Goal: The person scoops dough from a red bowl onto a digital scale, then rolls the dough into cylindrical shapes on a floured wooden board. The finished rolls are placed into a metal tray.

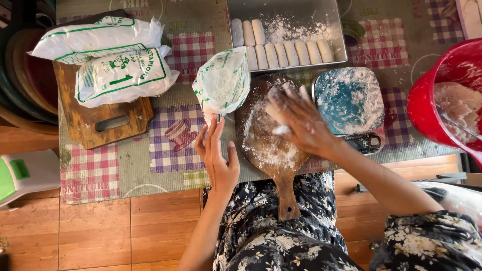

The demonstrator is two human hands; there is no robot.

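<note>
While my right hand (301, 123) lies flat over the floured round wooden board (268, 145), I log the scene item by item.

Right hand: palm down, fingers spread and slack, pressing a small pale dough piece (275, 113) against the board; not clenched, only bearing on it. The dough sits near the board's upper middle, half hidden under the fingers.

Left hand (218, 155): held edge-on just left of the board, fingers straight and together, grasping nothing.

Open flour bag (222, 83): slumped at the board's upper left edge, touching or nearly so.

Metal tray (336, 20): beyond the board, with two rows of finished dough rolls (291, 52) and loose flour.

Kitchen scale (351, 103): just right of the board, its blue top dusted white.

Red bucket (427, 105): far right, holding a dough mass.

Two sealed flour bags (115, 60): far left, on a second board.

Handling note, as I judge it: rolling goes best with even, light pressure from the flat fingers, keeping the piece on the floured patch so it does not stick, and matching the length of the tray's rolls.
</note>
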